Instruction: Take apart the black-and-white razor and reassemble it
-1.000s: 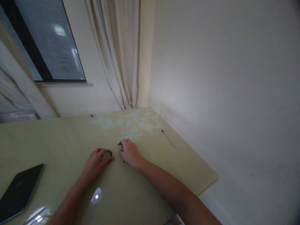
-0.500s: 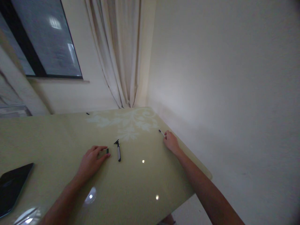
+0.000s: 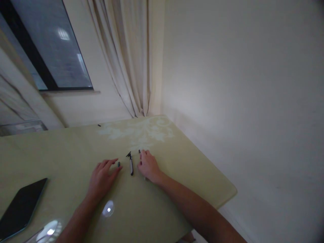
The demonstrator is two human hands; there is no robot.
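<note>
A small dark green cylinder [image 3: 118, 164] is on the table between the thumb and index finger of my left hand [image 3: 101, 175]. The thumb lies against it, while the index fingertip is at its far end. Just right of that lies a razor [image 3: 131, 165] with a dark head and grey handle, its head pointing away from me. Close by the razor's right side, my right hand [image 3: 149, 165] is closed on a slim white pen-like stick. Its dark end [image 3: 139, 151] shows past the fingers; most of the shaft is hidden under the hand.
A dark tablet-like device [image 3: 24, 202] lies on the glossy pale table [image 3: 192, 179] at the left. A tiny dark piece [image 3: 99, 125] is near the back edge. Behind the table are a curtain [image 3: 131, 57] and a window; a wall [image 3: 240, 101] runs along the right.
My right hand has come left from the table's right edge to beside the razor, bringing the pen-like stick. My left hand stays at the green cylinder. The view has shifted slightly.
</note>
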